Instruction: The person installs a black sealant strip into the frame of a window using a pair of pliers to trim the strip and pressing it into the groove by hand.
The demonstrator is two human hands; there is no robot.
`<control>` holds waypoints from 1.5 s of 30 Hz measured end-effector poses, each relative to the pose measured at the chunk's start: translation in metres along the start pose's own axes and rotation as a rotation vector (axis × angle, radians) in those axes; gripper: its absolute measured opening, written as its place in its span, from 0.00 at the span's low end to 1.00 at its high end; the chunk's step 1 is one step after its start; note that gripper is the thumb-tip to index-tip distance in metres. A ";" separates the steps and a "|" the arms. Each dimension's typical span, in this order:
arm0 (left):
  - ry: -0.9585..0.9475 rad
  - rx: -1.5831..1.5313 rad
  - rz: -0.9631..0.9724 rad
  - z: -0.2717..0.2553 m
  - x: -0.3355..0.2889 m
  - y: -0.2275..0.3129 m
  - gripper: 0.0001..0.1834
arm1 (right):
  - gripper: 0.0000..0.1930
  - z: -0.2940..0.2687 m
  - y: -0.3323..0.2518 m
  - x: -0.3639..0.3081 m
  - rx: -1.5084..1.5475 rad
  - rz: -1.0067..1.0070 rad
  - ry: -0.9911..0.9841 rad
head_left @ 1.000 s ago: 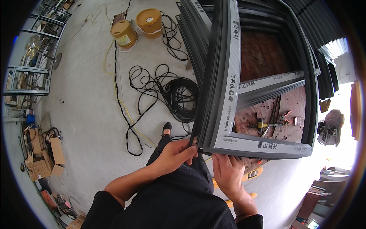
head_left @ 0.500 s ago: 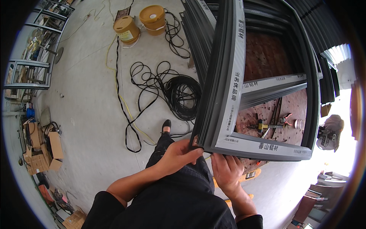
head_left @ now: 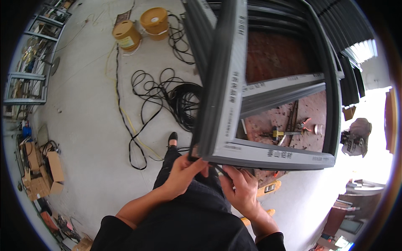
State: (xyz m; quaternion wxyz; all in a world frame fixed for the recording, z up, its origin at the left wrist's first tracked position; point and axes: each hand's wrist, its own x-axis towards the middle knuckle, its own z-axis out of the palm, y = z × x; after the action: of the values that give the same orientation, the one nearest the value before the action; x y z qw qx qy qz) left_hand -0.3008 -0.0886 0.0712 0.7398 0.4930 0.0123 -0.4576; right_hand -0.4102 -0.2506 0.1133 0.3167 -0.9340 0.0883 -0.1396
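Note:
A grey aluminium window frame [head_left: 228, 104] with white printed film along its faces lies on top of other frames, its near-left corner towards me. At that corner my left hand [head_left: 182, 175] is closed, thumb and fingers pinched on the frame's lower edge. Just to the right, my right hand [head_left: 240, 186] has its fingers curled up against the underside of the near bar. Whatever its fingertips hold is hidden beneath the bar. Between the two hands a short dark piece shows, too blurred to name.
Below the frames is a reddish worktable [head_left: 268, 121] bearing pliers [head_left: 303, 125], a yellow-and-black tool [head_left: 276, 134] and a small round container [head_left: 319, 129]. A coil of black cable [head_left: 184, 104] and two lidded buckets [head_left: 154, 23] stand left on the floor. Cardboard boxes [head_left: 39, 171] sit far left.
The frame and surroundings have shifted left in view. Both hands stay at the near-left corner; my right hand sits slightly lower beneath the bar, its thumb more visible.

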 end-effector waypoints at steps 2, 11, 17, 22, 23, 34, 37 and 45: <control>0.028 0.003 0.003 0.001 0.000 -0.001 0.12 | 0.15 -0.024 0.005 -0.018 0.115 0.177 -0.064; 0.034 0.008 0.048 0.006 0.000 0.004 0.12 | 0.09 -0.092 0.047 -0.036 -0.007 0.172 0.126; 0.077 -0.038 0.127 0.011 0.000 -0.002 0.13 | 0.11 -0.079 0.057 -0.023 0.027 0.080 0.208; 0.178 -0.021 0.144 0.017 -0.003 -0.008 0.14 | 0.10 -0.067 0.059 -0.022 -0.089 0.034 0.298; 0.173 0.010 0.131 0.017 -0.004 -0.007 0.15 | 0.10 -0.064 0.060 -0.022 -0.113 0.025 0.313; -0.062 1.211 0.957 0.093 -0.027 0.014 0.08 | 0.12 -0.063 0.060 -0.026 -0.101 -0.022 0.358; -0.152 1.431 1.003 0.117 -0.016 0.010 0.17 | 0.13 -0.070 0.052 -0.035 0.071 -0.071 0.358; -0.351 1.361 0.900 0.120 -0.006 0.013 0.14 | 0.13 -0.061 0.042 -0.051 0.232 -0.021 0.406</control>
State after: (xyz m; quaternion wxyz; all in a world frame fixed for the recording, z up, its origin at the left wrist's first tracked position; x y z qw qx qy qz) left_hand -0.3473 -0.1720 0.1454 0.3837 0.7117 -0.5806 -0.0959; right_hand -0.4811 -0.3050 0.1230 0.3964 -0.8450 0.1237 -0.3370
